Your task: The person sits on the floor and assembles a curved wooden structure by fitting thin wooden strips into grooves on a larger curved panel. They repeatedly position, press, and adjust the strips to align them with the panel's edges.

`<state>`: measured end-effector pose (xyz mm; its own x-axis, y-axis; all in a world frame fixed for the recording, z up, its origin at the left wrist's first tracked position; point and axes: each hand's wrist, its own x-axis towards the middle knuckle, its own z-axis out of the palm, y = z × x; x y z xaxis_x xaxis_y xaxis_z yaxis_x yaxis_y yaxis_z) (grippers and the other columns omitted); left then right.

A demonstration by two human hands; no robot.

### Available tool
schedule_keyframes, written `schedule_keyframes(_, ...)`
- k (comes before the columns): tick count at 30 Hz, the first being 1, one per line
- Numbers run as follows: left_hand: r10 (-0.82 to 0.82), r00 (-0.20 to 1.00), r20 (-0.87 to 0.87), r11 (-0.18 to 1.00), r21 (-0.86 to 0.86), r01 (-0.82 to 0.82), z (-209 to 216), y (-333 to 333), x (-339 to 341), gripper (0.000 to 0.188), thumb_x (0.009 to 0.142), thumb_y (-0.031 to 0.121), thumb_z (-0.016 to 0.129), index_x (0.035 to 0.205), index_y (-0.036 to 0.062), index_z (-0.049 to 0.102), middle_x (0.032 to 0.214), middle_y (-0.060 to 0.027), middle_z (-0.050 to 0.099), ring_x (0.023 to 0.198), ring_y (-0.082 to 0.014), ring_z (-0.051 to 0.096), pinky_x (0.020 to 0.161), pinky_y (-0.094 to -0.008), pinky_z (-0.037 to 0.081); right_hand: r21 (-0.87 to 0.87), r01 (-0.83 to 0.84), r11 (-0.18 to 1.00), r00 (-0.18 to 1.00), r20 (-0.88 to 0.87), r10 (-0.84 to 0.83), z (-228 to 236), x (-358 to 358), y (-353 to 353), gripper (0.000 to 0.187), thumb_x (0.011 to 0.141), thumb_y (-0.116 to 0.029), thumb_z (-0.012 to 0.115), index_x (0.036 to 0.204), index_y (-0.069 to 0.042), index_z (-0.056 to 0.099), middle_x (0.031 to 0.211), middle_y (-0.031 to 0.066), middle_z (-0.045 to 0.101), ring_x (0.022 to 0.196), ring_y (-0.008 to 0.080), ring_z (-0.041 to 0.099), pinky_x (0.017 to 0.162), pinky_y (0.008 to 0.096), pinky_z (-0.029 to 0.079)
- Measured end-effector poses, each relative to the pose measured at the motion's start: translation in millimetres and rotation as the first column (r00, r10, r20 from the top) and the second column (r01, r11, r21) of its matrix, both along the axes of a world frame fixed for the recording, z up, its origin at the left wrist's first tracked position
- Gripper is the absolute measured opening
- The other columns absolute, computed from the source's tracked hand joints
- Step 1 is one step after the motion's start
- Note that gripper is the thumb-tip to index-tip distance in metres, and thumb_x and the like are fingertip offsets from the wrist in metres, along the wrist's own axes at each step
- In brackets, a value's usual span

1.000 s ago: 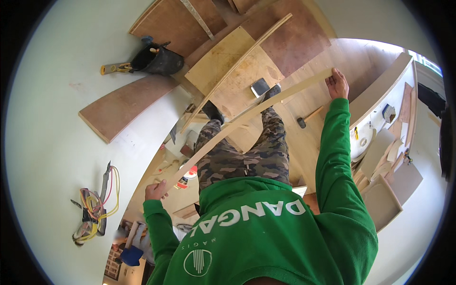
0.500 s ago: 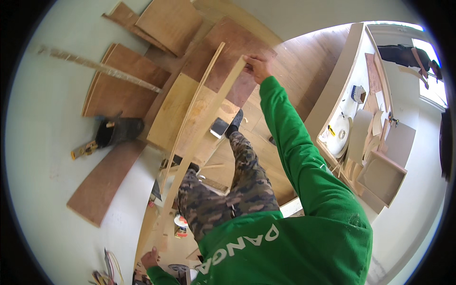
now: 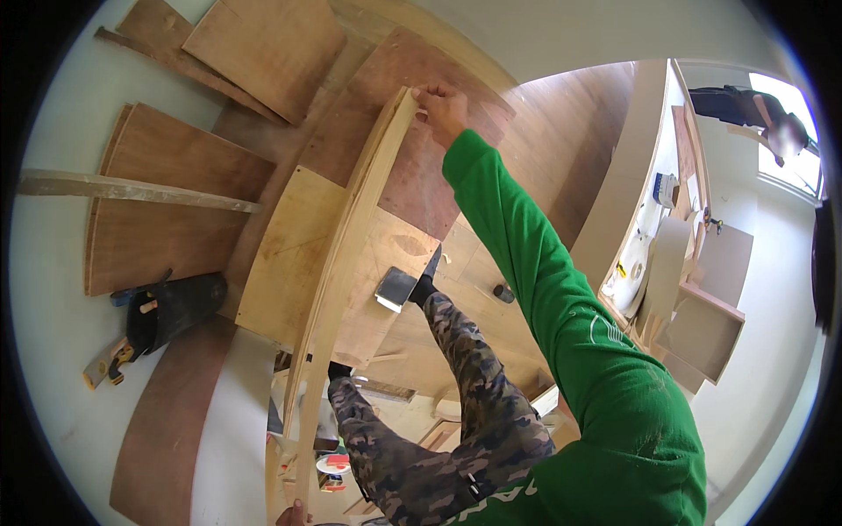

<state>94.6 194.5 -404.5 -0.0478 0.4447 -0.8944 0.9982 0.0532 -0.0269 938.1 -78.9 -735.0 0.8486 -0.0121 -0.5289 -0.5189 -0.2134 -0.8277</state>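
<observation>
A long pale wooden strip (image 3: 353,230) runs from the far middle down to the lower edge. My right hand (image 3: 443,107), at the end of an outstretched green sleeve, pinches its far end between thumb and fingers. Low in the picture, my left hand (image 3: 295,514) is at the near end, closed on the strip with its thumb up; the picture's edge cuts off most of this hand. A second thin strip lies along the left side of the held one, close against it. Beneath them is a plywood board (image 3: 294,254), beside a reddish sheet (image 3: 412,188).
Plywood sheets (image 3: 175,210) lean at the left wall beside a black tool holder (image 3: 180,307) and a saw (image 3: 105,364). A dark flat block (image 3: 396,287) lies by my right foot. At right stands a cluttered long bench (image 3: 614,193); another person (image 3: 745,107) is beyond.
The held strip has shifted left against the second strip. My right hand has moved left with it, and my left hand now sits lower, at the picture's edge. The view has shifted too.
</observation>
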Motion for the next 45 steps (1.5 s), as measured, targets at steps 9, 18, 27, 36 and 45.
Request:
schedule_keyframes(9,0.218,0.976,0.01,0.976,0.004,-0.218,-15,-16,48,0.033,0.092,0.029,0.082,0.081,-0.0017,0.081,0.068,-0.0087,0.072,0.064,-0.0196,0.063,0.065,-0.0399,0.052,0.026,0.013,1.0,0.999,-0.031,-0.012,-21,17,5,0.008,0.099,-0.008,0.079,0.098,-0.003,0.073,0.094,0.0058,0.074,0.084,0.0191,0.073,0.07,0.038,0.061)
schedule_keyframes(18,-0.052,0.991,-0.126,0.998,-0.026,0.049,-28,-1,20,0.05,0.093,0.047,0.085,0.074,0.001,0.079,0.066,-0.0084,0.071,0.064,-0.0212,0.063,0.066,-0.0409,0.053,0.055,0.031,0.998,0.998,-0.05,-0.028,-22,12,6,0.011,0.099,-0.008,0.081,0.102,-0.005,0.071,0.102,0.0073,0.074,0.093,0.0225,0.075,0.08,0.0417,0.065)
schedule_keyframes(27,0.124,0.988,-0.087,0.992,0.038,-0.121,-25,-1,30,0.049,0.096,0.045,0.083,0.074,0.0017,0.078,0.066,-0.0088,0.072,0.064,-0.0217,0.064,0.067,-0.0396,0.054,0.044,0.046,0.998,0.998,-0.032,-0.045,-26,12,7,0.009,0.099,-0.007,0.081,0.099,-0.004,0.073,0.097,0.0075,0.075,0.088,0.0209,0.075,0.076,0.0392,0.065)
schedule_keyframes(36,0.093,0.988,-0.12,0.996,0.01,-0.093,-31,1,23,0.051,0.097,0.047,0.082,0.073,0.0021,0.078,0.066,-0.0086,0.072,0.064,-0.0227,0.064,0.069,-0.0411,0.054,0.012,0.071,0.997,0.997,-0.012,-0.071,-30,13,7,0.008,0.098,-0.007,0.081,0.095,-0.003,0.075,0.091,0.0065,0.076,0.079,0.0187,0.073,0.067,0.0355,0.06)
schedule_keyframes(45,-0.287,0.948,-0.138,0.957,-0.087,0.277,-41,16,-24,0.065,0.104,0.063,0.063,0.073,0.0088,0.078,0.069,-0.007,0.074,0.066,-0.0249,0.067,0.073,-0.0423,0.056,0.039,0.073,0.997,0.997,-0.017,-0.072,-31,13,6,0.006,0.099,-0.007,0.08,0.097,-0.004,0.075,0.093,0.0068,0.076,0.08,0.0187,0.074,0.068,0.035,0.06)
